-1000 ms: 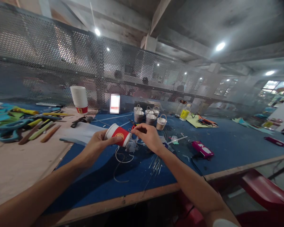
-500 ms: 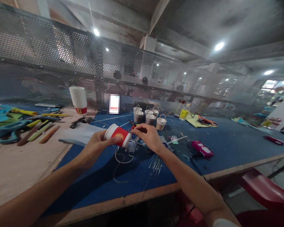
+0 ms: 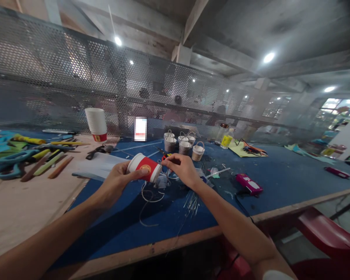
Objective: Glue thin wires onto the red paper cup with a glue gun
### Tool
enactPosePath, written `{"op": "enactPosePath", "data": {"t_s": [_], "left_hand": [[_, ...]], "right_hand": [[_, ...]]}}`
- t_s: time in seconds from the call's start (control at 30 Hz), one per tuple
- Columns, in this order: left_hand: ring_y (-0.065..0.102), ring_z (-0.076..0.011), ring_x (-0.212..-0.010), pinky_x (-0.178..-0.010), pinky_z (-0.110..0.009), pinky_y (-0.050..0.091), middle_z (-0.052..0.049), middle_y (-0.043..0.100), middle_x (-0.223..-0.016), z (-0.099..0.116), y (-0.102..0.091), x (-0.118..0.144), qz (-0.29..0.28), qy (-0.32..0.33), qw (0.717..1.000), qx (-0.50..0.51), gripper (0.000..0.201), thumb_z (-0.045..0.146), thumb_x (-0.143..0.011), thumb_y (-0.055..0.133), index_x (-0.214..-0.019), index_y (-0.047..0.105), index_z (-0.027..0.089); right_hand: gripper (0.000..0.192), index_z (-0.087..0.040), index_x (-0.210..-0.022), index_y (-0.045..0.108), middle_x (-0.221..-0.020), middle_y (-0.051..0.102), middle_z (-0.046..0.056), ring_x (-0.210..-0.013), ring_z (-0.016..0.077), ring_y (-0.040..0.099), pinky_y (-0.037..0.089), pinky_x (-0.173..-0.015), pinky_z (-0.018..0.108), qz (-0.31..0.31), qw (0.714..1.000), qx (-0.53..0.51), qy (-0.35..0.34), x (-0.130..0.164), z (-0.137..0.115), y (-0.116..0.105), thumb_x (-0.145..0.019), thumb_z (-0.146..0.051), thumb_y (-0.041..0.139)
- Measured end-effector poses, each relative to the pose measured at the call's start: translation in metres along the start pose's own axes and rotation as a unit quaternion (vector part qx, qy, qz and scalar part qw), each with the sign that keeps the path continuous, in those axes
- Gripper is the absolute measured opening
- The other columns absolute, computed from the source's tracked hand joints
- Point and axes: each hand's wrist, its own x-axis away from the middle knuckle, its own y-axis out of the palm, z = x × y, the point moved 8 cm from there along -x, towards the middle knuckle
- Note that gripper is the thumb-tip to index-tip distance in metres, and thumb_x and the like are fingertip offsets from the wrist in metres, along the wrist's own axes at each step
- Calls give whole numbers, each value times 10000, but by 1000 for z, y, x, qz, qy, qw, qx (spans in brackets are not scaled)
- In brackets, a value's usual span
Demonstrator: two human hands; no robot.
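Note:
My left hand (image 3: 118, 178) grips a red and white paper cup (image 3: 149, 169), tilted on its side with the wide rim toward the upper left. Close to the cup's base, my right hand (image 3: 183, 167) has its thumb and fingertips pinched together; whatever they hold is too small to make out. Below the cup, loops of pale cord (image 3: 153, 200) lie on the blue table. Beyond my hands stand several small basket-like cups with handles (image 3: 184, 147). Pliers with red and yellow handles (image 3: 165, 156) are partly hidden behind my right hand.
A stack of paper cups (image 3: 96, 120) stands at the back left. Scissors (image 3: 16, 159) and several tools lie on the left board. Thin wires (image 3: 191, 203) lie right of centre, near a magenta device (image 3: 249, 184). A glue bottle (image 3: 226, 139) stands farther back. A perforated screen (image 3: 151, 81) borders the table.
Both hands and the cup stay in almost the same place. The view has shifted very slightly.

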Motion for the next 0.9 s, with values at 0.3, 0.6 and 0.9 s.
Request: {"op": "enactPosePath", "data": {"t_s": [0.3, 0.6, 0.9], "left_hand": [[629, -169, -695, -662, -252, 484, -42, 750, -763, -2, -3, -1, 2, -1, 1000, 1, 183, 292, -731, 842, -814, 754, 154], [638, -167, -723, -697, -243, 495, -27, 761, -780, -2, -4, -1, 11, -13, 1000, 21, 173, 264, -731, 845, -847, 767, 162], [648, -166, -762, -756, -250, 496, -24, 773, -818, -3, -4, -2, 6, -12, 998, 54, 153, 236, -758, 822, -881, 771, 161]], "right_hand": [[291, -186, -848, 723, -724, 676, 20, -637, 137, 587, 458, -615, 265, 3, 1000, 1, 14, 0, 0, -1, -840, -477, 734], [319, -178, -848, 717, -714, 668, 18, -634, 138, 588, 465, -610, 259, -1, 1000, -1, 19, 0, 1, 0, -839, -497, 725], [285, -176, -835, 711, -661, 641, 1, -610, 133, 577, 446, -607, 264, -8, 1000, -9, 22, 1, 1, 2, -859, -461, 713]]}}
